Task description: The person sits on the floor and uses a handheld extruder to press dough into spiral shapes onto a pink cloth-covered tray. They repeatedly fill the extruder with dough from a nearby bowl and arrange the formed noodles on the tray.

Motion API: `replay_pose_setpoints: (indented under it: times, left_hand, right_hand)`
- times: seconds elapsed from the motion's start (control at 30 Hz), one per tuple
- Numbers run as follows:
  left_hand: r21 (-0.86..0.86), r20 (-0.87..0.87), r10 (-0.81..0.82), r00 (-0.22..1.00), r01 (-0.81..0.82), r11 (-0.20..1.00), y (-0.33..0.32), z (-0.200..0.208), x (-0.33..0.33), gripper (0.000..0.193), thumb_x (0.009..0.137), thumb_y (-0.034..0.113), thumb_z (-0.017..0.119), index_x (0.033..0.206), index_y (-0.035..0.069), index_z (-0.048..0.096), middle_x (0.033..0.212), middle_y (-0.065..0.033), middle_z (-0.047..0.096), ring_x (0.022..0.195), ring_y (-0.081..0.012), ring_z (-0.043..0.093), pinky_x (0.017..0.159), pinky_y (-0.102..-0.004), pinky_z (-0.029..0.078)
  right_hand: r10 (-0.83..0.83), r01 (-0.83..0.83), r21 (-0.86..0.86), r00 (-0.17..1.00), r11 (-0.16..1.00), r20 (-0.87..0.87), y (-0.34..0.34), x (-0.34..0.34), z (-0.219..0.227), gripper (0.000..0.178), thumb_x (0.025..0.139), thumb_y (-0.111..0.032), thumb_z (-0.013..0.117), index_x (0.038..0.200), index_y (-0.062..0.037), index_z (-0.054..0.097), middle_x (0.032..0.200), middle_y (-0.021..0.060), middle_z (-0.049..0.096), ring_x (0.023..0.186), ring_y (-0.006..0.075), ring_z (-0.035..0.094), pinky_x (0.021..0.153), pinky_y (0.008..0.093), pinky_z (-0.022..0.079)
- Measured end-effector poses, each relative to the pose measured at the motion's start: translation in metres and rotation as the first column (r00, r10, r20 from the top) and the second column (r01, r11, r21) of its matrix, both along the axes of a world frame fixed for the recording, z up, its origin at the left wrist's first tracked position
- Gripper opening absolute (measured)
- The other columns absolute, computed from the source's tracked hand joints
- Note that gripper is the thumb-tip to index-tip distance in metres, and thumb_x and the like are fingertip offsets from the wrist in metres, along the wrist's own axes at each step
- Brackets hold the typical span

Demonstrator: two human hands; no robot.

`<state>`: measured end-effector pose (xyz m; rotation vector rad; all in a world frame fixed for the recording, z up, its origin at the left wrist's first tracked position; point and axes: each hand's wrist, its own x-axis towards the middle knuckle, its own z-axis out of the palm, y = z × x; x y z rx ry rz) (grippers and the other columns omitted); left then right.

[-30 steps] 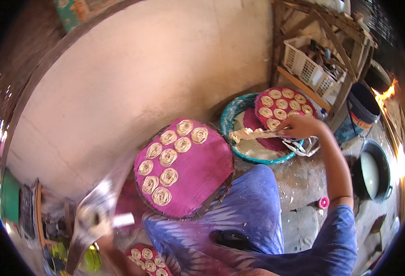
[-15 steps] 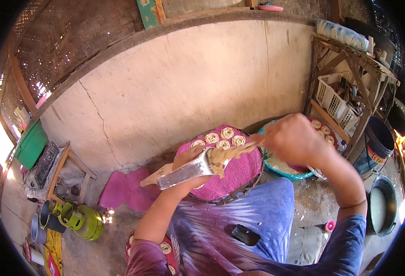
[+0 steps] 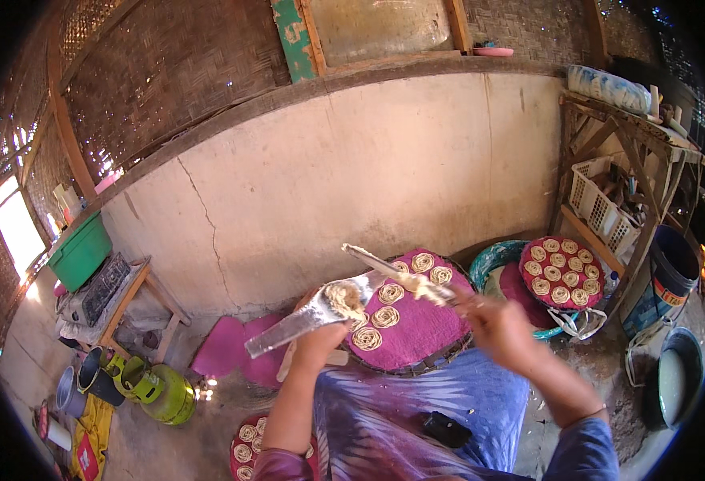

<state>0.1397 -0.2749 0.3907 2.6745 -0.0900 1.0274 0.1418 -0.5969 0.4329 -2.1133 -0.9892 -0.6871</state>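
Observation:
My left hand (image 3: 319,343) is wrapped around a metal dough press (image 3: 276,333) with wooden parts, held tilted above my lap. A lump of pale dough (image 3: 344,301) fills its mouth. In my right hand (image 3: 503,327) is a flat stick (image 3: 372,260) smeared with dough, its far end pointing left above the press. Underneath lies a round tray (image 3: 416,370) lined with pink cloth (image 3: 420,329). Several rose-shaped dough coils (image 3: 385,317) sit on its left and far side. The press and my left arm hide part of that tray.
At right, a teal basin (image 3: 492,258) bears another round tray of coils (image 3: 561,272). Further right are a dark bucket (image 3: 669,252), a tub (image 3: 677,377) and a wooden rack (image 3: 637,136). A green gas cylinder (image 3: 168,393) stands left. A phone-like black object (image 3: 447,429) rests on my lap.
The stick has swung so its free end now points up and left over the press, and my right hand has moved lower. The view has tilted up, showing more wall.

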Motion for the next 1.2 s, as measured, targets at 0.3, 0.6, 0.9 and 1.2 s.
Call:
replay_pose_setpoints:
  times: [0.3, 0.6, 0.9, 1.2]
  left_hand:
    - [0.02, 0.15, 0.026, 0.988, -0.03, 0.999, -0.001, 0.012, 0.003, 0.034, 0.065, 0.019, 0.076, 0.095, 0.009, 0.065, 0.094, -0.0108, 0.066, 0.087, -0.0337, 0.064, 0.078, -0.0423, 0.053]
    - [0.085, 0.116, 0.005, 0.993, -0.015, 0.996, -0.016, -0.003, 0.014, 0.03, 0.07, 0.024, 0.076, 0.091, 0.008, 0.063, 0.09, -0.0107, 0.066, 0.085, -0.0326, 0.066, 0.076, -0.0407, 0.054]
    - [0.491, 0.082, -0.207, 0.975, 0.141, 0.86, -0.008, 0.011, 0.011, 0.014, 0.078, 0.021, 0.061, 0.085, 0.009, 0.059, 0.079, -0.0078, 0.058, 0.073, -0.0273, 0.063, 0.064, -0.0394, 0.048]
    - [0.002, -0.181, -0.188, 0.965, 0.191, 0.982, -0.012, 0.003, 0.007, 0.03, 0.079, 0.027, 0.069, 0.1, 0.006, 0.065, 0.097, -0.0115, 0.068, 0.089, -0.0311, 0.067, 0.076, -0.0377, 0.053]
  right_hand:
    - [0.277, -0.163, 0.237, 0.746, 0.958, -0.605, 0.033, -0.02, -0.084, 0.033, 0.097, -0.014, 0.059, 0.127, -0.0003, 0.06, 0.107, 0.0232, 0.069, 0.08, 0.0224, 0.068, 0.07, 0.036, 0.053]
    - [0.199, -0.115, 0.166, 0.678, 0.979, -0.708, 0.045, -0.024, -0.105, 0.036, 0.098, -0.015, 0.059, 0.127, 0.0071, 0.056, 0.102, 0.027, 0.069, 0.078, 0.0202, 0.064, 0.075, 0.0349, 0.052]
    - [-0.031, -0.294, -0.331, 0.705, 0.897, -0.709, -0.014, 0.031, -0.015, 0.027, 0.099, -0.022, 0.049, 0.122, -0.0204, 0.063, 0.059, -0.0045, 0.044, 0.049, 0.0076, 0.048, 0.042, 0.0264, 0.038]
    - [0.161, 0.179, -0.665, 0.895, 0.725, 0.416, 0.001, -0.013, 0.01, 0.045, 0.083, -0.017, 0.055, 0.125, -0.0017, 0.06, 0.065, 0.0022, 0.056, 0.055, 0.0166, 0.062, 0.046, 0.0293, 0.047]
